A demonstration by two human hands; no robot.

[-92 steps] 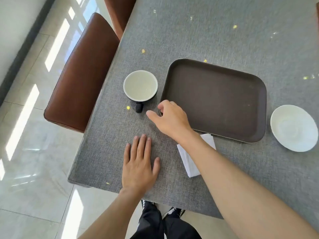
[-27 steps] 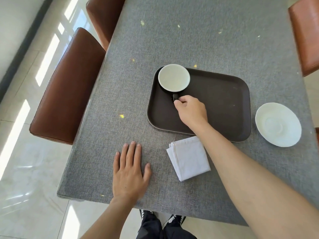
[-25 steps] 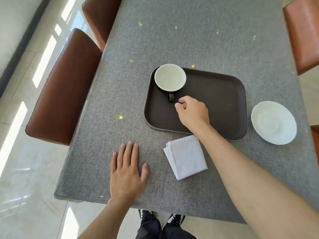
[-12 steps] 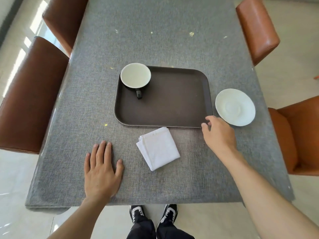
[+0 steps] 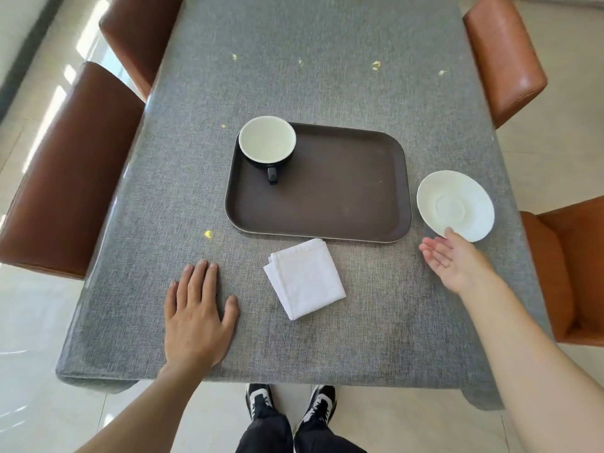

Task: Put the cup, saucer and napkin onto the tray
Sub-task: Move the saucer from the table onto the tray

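So our right hand (image 5: 452,263) is palm-up with the fingers loosely spread and nothing in it, and the tip of the thumb sits right at the near rim of the round white ceramic saucer (image 5: 455,205); we can't tell if it's actually touching or just over the edge. The saucer lies flat on the grey woven tablecloth (image 5: 327,60), just beside the right edge of the dark brown rectangular plastic tray (image 5: 343,191) but off it. It's plain white with a shallow ring in the middle, empty. Our left hand (image 5: 197,317) is flat on the cloth near the front edge, palm down, fingers close together with the thumb out to the side, holding nothing. The black ceramic cup with the pale inside (image 5: 267,143) stands upright in the tray's far left corner, handle pointing toward us, and it looks empty. The folded white cloth napkin (image 5: 305,277) lies on the tablecloth between our two hands, its far corner almost at the tray's near rim, apart from both hands. Around the table there are brown leather chairs (image 5: 65,178) on the left and orange-brown leather chairs (image 5: 505,57) on the right, and a few little yellow flecks (image 5: 208,234) are scattered on the cloth. Nothing sits between the saucer and the open part of the tray.
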